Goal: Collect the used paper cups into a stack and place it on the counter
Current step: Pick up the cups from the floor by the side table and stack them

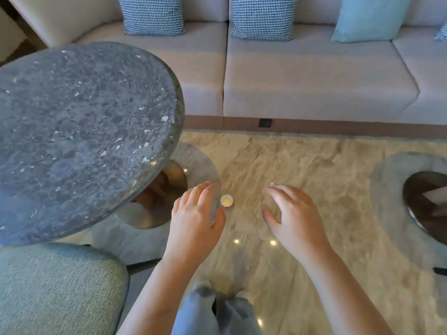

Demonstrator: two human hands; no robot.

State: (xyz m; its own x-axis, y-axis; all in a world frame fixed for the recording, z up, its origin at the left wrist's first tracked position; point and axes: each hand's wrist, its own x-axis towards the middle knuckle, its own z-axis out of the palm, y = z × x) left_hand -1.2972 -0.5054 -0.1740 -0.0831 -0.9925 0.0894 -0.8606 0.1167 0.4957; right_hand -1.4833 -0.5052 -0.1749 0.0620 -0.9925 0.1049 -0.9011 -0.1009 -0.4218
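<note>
One paper cup (226, 201) stands upright, mouth up, on the pale glossy tabletop (314, 177). It lies at 2 o'clock from the left hand (196, 215) and at 9 o'clock from the right hand (294, 213).

Grip state: both hands hover palm down with fingers spread and relaxed, a wide grip holding nothing. The left thumb (219, 220) appears just beside the cup. Contact cannot be confirmed, since the cup looks well below the hand.

Handling, as a judgement: the cup is light, thin-walled and easily crushed or tipped. Take hold around the side wall just under the rim, with light pressure from thumb and two fingers. Check for leftover liquid before nesting; the pale inside does not show whether any remains.

Limits of view: no other cups, no stack and no counter are visible. The dark round tabletop (79, 131) at 9 o'clock hides whatever lies beneath it. The sofa (314, 81) at 12 o'clock shows no cups. The lower edge is blurred.
</note>
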